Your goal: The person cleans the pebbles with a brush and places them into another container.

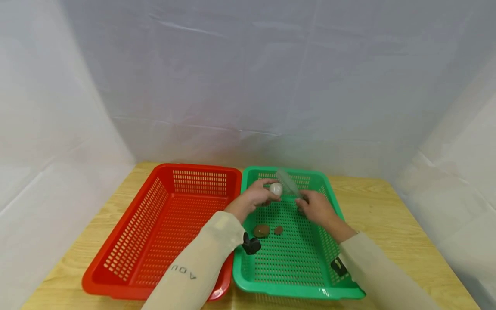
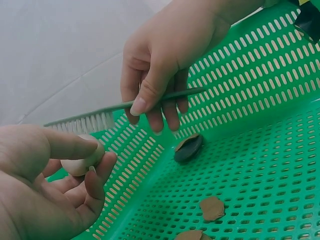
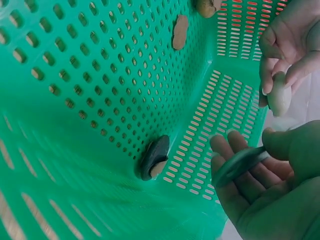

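White sheeting [image 1: 248, 86] hangs behind and on both sides of a light wooden table [image 1: 372, 215]. On the table two rectangular slotted baskets lie side by side: the red basket [image 1: 186, 215] to the left, the slightly narrower green basket [image 1: 288, 262] to the right, their rims close together. A person's cream sleeves [image 1: 193, 267] reach in from the near edge, the left one crossing the red basket and bearing dark lettering.

Both hands work over the far part of the green basket. The right hand [image 1: 319, 209] grips the handle of a brush [image 1: 287, 183], with the thumb pressed on top and the fingers beneath. The brush slants up and leftward, its pale bristles toward the other hand. The left hand [image 1: 258, 196] pinches a smooth pale stone [image 1: 275, 189] between thumb and fingers, held up above the basket floor. The bristles are just beside this stone; whether they touch it cannot be told.

Below, on the green basket's floor, a dark stone [image 2: 189, 149] with a brown patch on it lies near the junction of two walls. Nearer the person, by the left side, rests a rounded brown stone [image 1: 261, 230]. Just to its right lies the smallest thing, a flat brown flake [image 1: 278, 230] with an uneven edge.
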Action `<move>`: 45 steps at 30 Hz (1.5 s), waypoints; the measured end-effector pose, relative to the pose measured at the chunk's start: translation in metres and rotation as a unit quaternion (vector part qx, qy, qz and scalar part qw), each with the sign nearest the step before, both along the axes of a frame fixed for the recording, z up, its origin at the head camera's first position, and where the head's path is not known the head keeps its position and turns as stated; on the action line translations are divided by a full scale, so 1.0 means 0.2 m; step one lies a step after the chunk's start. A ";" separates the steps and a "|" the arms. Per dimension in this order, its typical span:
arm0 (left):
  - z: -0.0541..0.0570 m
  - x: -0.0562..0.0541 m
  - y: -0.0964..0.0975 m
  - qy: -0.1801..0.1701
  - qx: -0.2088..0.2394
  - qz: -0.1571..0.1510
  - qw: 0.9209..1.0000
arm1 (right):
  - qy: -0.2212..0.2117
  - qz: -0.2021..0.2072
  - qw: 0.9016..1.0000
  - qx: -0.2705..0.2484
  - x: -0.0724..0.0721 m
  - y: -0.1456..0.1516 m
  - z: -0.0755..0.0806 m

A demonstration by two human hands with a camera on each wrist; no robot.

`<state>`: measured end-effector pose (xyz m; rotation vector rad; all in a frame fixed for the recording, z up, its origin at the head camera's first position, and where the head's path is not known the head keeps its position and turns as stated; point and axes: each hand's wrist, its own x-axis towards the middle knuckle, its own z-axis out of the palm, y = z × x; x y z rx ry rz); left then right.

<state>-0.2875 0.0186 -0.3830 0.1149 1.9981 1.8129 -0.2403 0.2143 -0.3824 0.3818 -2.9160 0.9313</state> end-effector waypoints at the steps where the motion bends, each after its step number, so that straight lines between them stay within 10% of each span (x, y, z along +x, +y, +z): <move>1: 0.00 0.00 0.00 0.001 0.000 0.001 1.000 | 0.002 -0.007 1.000 0.004 0.00 0.00 0.00; 15: 0.01 -0.01 0.00 0.003 -0.012 0.002 1.000 | 0.076 -0.001 0.997 -0.001 -0.01 -0.01 0.01; 45: 0.02 0.01 -0.02 0.017 -0.008 0.021 1.000 | 0.029 0.064 0.997 0.016 -0.01 -0.01 -0.03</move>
